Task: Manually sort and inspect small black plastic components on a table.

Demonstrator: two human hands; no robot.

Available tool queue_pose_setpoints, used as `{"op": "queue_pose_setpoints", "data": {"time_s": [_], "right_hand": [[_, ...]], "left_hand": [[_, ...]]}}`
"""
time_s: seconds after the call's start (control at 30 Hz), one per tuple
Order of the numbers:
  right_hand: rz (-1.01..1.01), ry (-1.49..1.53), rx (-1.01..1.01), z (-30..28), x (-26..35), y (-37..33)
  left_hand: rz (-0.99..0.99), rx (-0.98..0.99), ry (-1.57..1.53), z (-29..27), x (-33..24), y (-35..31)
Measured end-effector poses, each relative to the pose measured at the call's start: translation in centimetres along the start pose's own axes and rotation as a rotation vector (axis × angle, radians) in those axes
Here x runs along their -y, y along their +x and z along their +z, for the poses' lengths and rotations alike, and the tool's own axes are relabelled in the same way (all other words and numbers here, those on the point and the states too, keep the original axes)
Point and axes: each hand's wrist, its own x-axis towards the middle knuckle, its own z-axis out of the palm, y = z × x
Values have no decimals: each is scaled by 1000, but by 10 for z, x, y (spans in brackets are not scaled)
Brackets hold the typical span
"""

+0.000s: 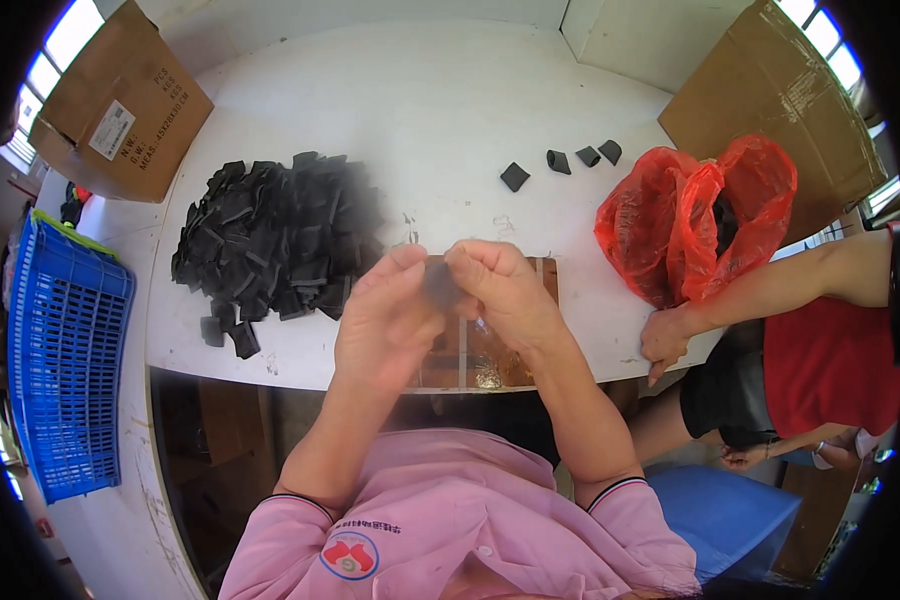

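Note:
Between my two hands, over the front of the white table, is a small dark fabric piece (pixel 440 284), blurred by motion. My left hand (pixel 388 315) pinches its left side and my right hand (pixel 500 290) its upper right, fingers closed. Left of my hands lies a big heap of black fabric pieces (pixel 270 235), with a few loose at its near edge. Several more black pieces (pixel 515 177) lie apart at the far right; some look like short open tubes. Under my hands a brown taped cardboard sheet (pixel 515 360) lies at the table's edge.
A red plastic bag (pixel 660 225) with something dark inside stands at the right, before a cardboard box (pixel 785 110). Beside it another person's hand (pixel 667 340) rests on the table edge. At the left are a cardboard box (pixel 130 110) and a blue plastic basket (pixel 70 350).

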Motion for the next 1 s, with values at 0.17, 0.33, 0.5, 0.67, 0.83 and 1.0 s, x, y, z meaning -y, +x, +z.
{"op": "queue_pose_setpoints", "data": {"time_s": [0.17,0.33,0.5,0.67,0.83,1.0], "right_hand": [[-84,-347,-189,5,7,-10],[-551,-646,-454,7,11,-28],[-792,-951,-348,27,14,-27],[-880,-1112,-431,35,18,-20],[-804,-1004,-373,24,8,-25],[-834,-1009,-378,24,3,-19]], "left_hand": [[607,-38,984,-4,5,-2],[858,214,1539,22,-7,4],[853,34,1129,17,3,-1],[722,-74,658,15,5,-4],[654,-26,693,8,9,-9],[679,2,826,4,0,-7]]}}
